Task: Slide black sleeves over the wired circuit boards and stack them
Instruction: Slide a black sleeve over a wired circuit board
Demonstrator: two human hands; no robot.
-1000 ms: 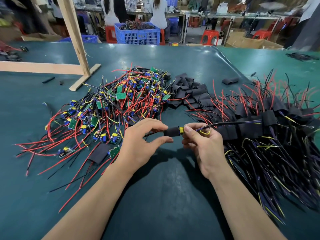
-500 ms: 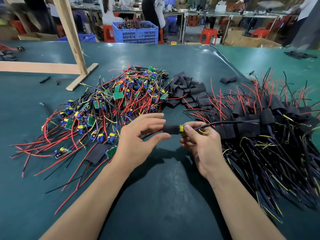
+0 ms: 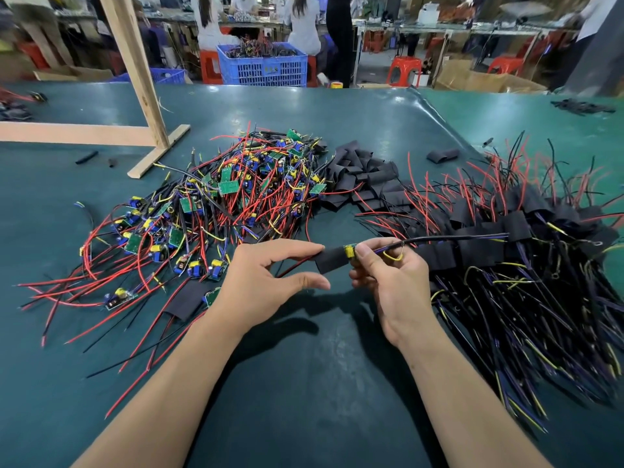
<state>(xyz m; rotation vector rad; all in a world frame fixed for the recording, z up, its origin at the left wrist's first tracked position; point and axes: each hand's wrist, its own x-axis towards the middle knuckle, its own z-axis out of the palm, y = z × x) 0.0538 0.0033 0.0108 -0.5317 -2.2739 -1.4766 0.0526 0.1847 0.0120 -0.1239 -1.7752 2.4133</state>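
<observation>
Sleeve going onto a board at mid-table

Table (image 3: 304, 417) covered in dark green is filling our view, and we are working at its centre. At three o'clock the heap of sleeved boards (image 3: 506, 251) is sprawling, its black, purple and yellow leads fanning toward five o'clock. At ten o'clock the pile of bare circuit boards (image 3: 216, 211) is lying in a tangle of red and black wires. At twelve o'clock, between the two heaps, the loose black sleeves (image 3: 368, 177) are lying in a low mound. A wooden frame (image 3: 138, 92) is standing at eleven o'clock, and a blue crate (image 3: 266, 67) is sitting beyond the far edge at twelve.

At the centre we are holding one black sleeve (image 3: 332, 260) partly over a circuit board (image 3: 350, 252), whose yellow part is showing at the sleeve's three o'clock end. Our left hand (image 3: 266, 282) is curling loosely, forefinger tip touching the sleeve's top and thumb hanging apart beneath it. Our right hand (image 3: 388, 278) is pinching the board's end between thumb and fingers, with its lead running off toward three o'clock.
</observation>
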